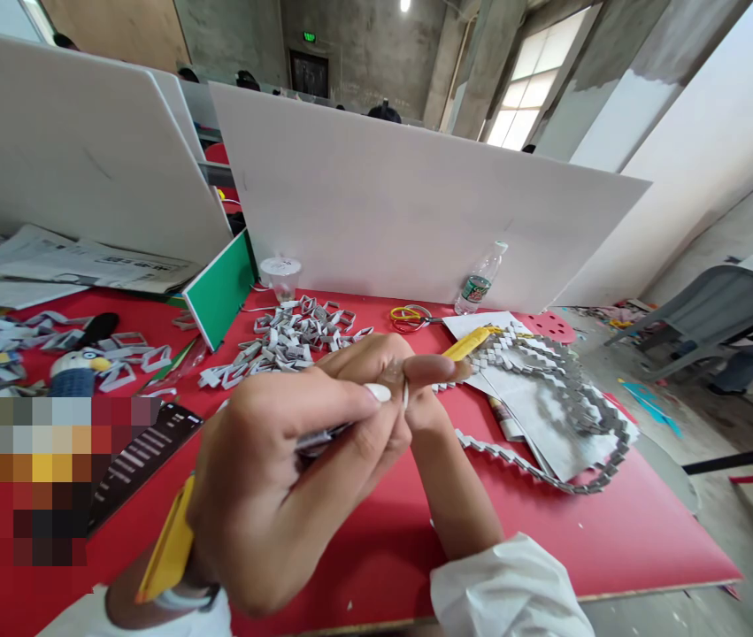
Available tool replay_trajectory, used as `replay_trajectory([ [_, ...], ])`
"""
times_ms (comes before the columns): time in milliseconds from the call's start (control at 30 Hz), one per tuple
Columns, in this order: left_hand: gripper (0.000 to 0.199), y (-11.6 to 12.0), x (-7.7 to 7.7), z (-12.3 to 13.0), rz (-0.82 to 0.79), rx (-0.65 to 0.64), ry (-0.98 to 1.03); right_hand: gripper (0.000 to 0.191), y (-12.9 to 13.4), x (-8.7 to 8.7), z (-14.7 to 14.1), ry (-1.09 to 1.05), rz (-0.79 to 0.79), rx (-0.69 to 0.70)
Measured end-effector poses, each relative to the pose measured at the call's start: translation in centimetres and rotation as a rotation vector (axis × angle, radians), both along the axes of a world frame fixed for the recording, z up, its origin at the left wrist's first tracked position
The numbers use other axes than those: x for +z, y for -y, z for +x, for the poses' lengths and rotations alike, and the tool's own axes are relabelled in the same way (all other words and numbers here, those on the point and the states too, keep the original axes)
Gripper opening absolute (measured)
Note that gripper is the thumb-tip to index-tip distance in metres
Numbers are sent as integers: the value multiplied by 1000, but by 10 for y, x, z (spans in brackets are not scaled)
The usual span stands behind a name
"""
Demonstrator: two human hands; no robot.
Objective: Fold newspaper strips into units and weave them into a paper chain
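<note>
My left hand is closed in the foreground, its thumb and fingers pinched together. A greyish folded paper piece shows partly inside its curled fingers. Behind it my right hand is closed too, its thumb pressing near the left fingertips; what it grips is mostly hidden. A thin pale edge shows where the hands meet. By my left wrist is a yellow strip. Beyond the hands lies a pile of folded paper links. To the right, a long woven paper chain curves over paper sheets.
Yellow-handled scissors, a plastic bottle and a clear cup stand or lie near the white partition board. A green board and a bird-headed figure are at left. A grey chair stands right of the red table.
</note>
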State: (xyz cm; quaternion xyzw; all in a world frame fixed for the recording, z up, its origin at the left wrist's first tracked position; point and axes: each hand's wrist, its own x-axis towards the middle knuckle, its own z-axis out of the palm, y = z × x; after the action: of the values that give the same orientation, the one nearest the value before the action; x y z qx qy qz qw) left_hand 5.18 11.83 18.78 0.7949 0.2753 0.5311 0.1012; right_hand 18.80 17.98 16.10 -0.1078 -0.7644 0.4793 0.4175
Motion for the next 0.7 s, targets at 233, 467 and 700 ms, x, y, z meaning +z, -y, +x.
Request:
replay_trajectory([
  [233,13,9,7,-5,98,193,-78,71,0,0,0,-51,-55,41],
  [467,7,1,26,1,101,161,-37,75,4,-3,1,36,-157,-178],
  [700,12,-2,27,-7,88,139,-90,77,5,-4,4,66,-108,-156],
])
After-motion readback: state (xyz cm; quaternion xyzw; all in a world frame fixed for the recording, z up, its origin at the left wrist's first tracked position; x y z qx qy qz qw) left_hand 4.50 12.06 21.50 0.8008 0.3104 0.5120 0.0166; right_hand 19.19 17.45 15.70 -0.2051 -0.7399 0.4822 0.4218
